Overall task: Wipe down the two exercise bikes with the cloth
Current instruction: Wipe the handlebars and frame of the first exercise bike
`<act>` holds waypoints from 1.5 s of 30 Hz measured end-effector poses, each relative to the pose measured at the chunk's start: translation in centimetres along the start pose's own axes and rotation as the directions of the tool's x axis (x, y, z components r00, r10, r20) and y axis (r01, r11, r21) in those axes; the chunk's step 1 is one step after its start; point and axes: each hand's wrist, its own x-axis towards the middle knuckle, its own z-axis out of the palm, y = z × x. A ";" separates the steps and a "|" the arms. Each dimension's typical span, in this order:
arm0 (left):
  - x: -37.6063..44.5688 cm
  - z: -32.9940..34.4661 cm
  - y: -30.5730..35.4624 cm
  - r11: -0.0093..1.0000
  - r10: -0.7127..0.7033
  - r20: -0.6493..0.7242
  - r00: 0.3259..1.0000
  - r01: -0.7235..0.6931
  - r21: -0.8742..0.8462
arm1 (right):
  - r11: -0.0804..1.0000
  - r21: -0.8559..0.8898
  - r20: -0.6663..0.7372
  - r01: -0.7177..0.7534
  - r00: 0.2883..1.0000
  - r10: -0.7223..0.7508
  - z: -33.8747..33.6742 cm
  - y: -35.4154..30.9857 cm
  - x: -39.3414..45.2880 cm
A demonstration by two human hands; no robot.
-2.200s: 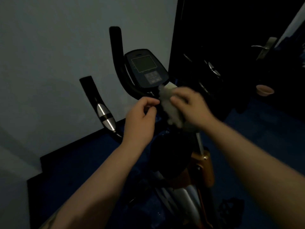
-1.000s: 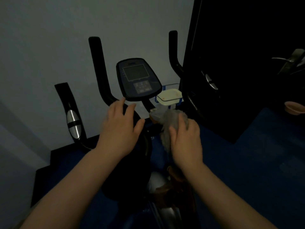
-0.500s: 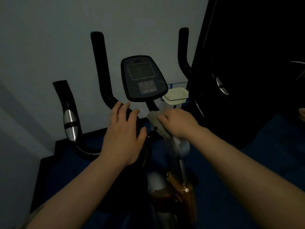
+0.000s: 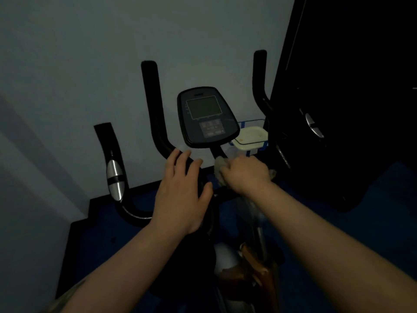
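Observation:
An exercise bike stands against the wall in dim light, with a dark console [image 4: 206,117] and black handlebars [image 4: 153,109]. My right hand [image 4: 244,173] is closed around a pale cloth [image 4: 220,168] and presses it on the stem just below the console. My left hand [image 4: 182,193] rests flat, fingers spread, on the curved black handlebar left of the stem. A silver grip sensor [image 4: 115,180] shows on the outer left bar. The bike's silver and orange frame [image 4: 250,265] lies below my arms, partly hidden.
A pale tray in a blue holder [image 4: 250,136] sits right of the console. A large black shape [image 4: 349,109] with a silver grip sensor [image 4: 312,126] fills the right side. Blue floor [image 4: 372,199] spreads to the right; a grey wall [image 4: 90,64] is behind.
My right hand has carried the cloth up the stem to just under the console. My left hand left the cloth and settled flat on the handlebar. The view has shifted left.

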 end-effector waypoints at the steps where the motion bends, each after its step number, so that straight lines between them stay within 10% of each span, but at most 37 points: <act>1: 0.0 0.0 -0.1 1.000 0.004 0.000 1.000 -0.004 0.003 | 0.999 0.017 -0.159 0.050 0.986 -0.047 0.7 0.4 -1.7; 4: 0.0 0.1 0.0 1.000 0.005 0.002 1.000 -0.005 0.003 | 0.960 0.148 -0.456 0.236 0.878 -0.146 2.5 2.9 -6.1; 8: -0.2 0.2 0.0 1.000 0.015 -0.008 1.000 -0.015 0.011 | 0.976 0.200 -0.428 0.083 0.904 0.011 2.9 1.7 -3.2; 13: -0.4 0.3 0.0 1.000 0.016 0.015 1.000 -0.016 -0.006 | 0.959 0.253 -0.636 0.132 0.769 0.062 6.8 1.4 -9.2; 20: -0.3 0.4 0.0 1.000 0.010 0.021 1.000 -0.010 -0.017 | 0.952 0.306 -0.626 0.019 0.757 0.186 5.3 0.9 -6.2; 36: -0.4 0.4 0.2 1.000 0.005 0.021 1.000 -0.004 -0.019 | 0.954 0.197 -0.718 0.228 0.696 -0.019 6.5 3.0 -8.0; 41: -0.3 0.4 0.2 1.000 0.003 0.022 1.000 -0.003 -0.014 | 0.974 0.187 -0.507 0.129 0.862 -0.017 2.4 1.7 -2.5; 45: -0.4 0.4 0.1 1.000 0.008 0.012 1.000 -0.008 -0.026 | 0.978 0.160 -0.644 0.133 0.765 0.001 4.6 1.6 -5.8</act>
